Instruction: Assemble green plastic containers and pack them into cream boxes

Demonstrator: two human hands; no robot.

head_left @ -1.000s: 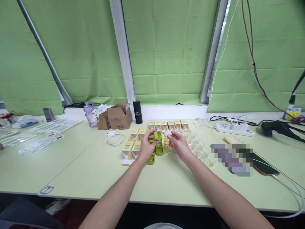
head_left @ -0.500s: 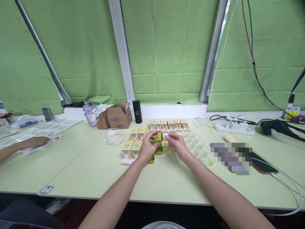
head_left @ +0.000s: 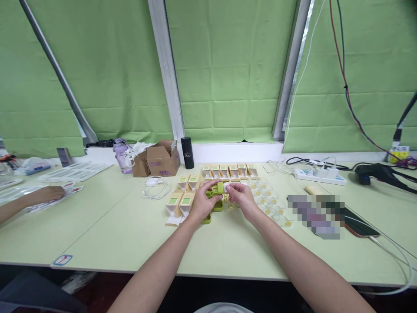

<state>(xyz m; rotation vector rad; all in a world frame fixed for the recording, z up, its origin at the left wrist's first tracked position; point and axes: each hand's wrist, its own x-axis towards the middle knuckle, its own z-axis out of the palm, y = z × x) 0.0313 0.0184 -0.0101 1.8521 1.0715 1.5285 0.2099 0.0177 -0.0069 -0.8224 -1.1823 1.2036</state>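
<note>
Above the middle of the table, my left hand (head_left: 202, 202) is closed on a small green case (head_left: 219, 188), thumb below and fingers over the top. A small white piece (head_left: 225, 187) shows at the case's right end. My right hand (head_left: 243, 199) pinches this piece between thumb and fingers against the case. Beneath my hands lie other green cases (head_left: 217, 206) and some small yellow pieces (head_left: 226, 198), partly hidden. Left of my left hand stand open cartons with green squares (head_left: 186, 201). Clear plastic cups with yellow centres (head_left: 273, 201) lie right of my right hand.
More small cartons (head_left: 229, 171) line the back. Behind are a brown cardboard box (head_left: 163, 163), a black bottle (head_left: 187, 153) and a purple bottle (head_left: 122, 158). A phone (head_left: 360, 224), cables and a power strip (head_left: 321, 176) lie right. A co-worker's hand (head_left: 48, 194) works at far left.
The green case has shifted slightly right in my left hand, and less of the white piece shows between it and my right fingers. The co-worker's hand moved slightly left.
</note>
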